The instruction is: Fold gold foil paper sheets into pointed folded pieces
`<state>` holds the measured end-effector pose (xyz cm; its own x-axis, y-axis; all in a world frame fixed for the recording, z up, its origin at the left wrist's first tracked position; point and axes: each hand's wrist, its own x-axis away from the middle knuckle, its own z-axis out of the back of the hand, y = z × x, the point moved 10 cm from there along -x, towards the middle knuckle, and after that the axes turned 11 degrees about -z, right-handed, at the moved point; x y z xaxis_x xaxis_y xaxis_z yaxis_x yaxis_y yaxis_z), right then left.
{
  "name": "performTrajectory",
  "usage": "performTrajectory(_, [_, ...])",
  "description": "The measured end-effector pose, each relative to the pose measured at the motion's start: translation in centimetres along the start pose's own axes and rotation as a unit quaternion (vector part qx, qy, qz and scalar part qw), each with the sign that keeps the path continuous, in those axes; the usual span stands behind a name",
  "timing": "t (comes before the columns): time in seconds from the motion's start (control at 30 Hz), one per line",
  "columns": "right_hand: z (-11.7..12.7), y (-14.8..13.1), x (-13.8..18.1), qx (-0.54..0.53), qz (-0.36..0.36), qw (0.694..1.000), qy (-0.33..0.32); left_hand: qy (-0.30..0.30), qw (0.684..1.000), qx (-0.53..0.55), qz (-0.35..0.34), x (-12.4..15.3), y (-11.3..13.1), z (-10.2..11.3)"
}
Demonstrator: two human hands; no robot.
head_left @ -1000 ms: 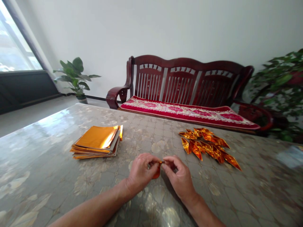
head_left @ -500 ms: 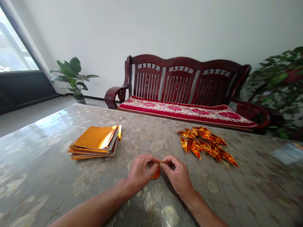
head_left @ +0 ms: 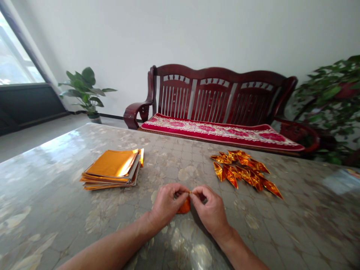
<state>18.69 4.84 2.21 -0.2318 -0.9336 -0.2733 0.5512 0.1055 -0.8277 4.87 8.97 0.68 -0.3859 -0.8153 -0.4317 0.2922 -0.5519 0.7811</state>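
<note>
At the near side of a patterned gray table, a person's left hand and right hand meet fingertip to fingertip, both pinched on a small orange foil piece. Its rounded lower part shows under the left fingers, near the tabletop; the rest is hidden by the grip, and whether it touches the table cannot be told. Compared with a second ago, the change is slight: the narrow gap between the two sets of fingertips has closed, leaving only a speck of gold at the point where they meet. The tighter pinch suggests close work on one edge, with the piece apparently unfinished. Farther off on the left, a stack of foil sheets sits slightly askew, its top sheet gold side up; across on the right lies a loose cluster of pointed foil shapes, both seemingly unchanged over that second. A clear packet rests near the right edge of view. Beyond the table stands a dark red wooden bench spread with a floral red runner, a potted plant at far left and leafy foliage at far right.
</note>
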Motion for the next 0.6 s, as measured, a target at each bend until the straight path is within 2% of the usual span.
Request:
performTrajectory(0.3, [0.0,-0.8,0.4,0.023,0.037,0.999,0.006,0.003,1.000,-0.002,0.018,0.1,-0.2,0.1])
performTrajectory(0.6, [0.2,-1.0,0.3,-0.072,0.034,0.996,-0.038,0.013,0.998,0.015,0.065,0.0,-1.1,0.2])
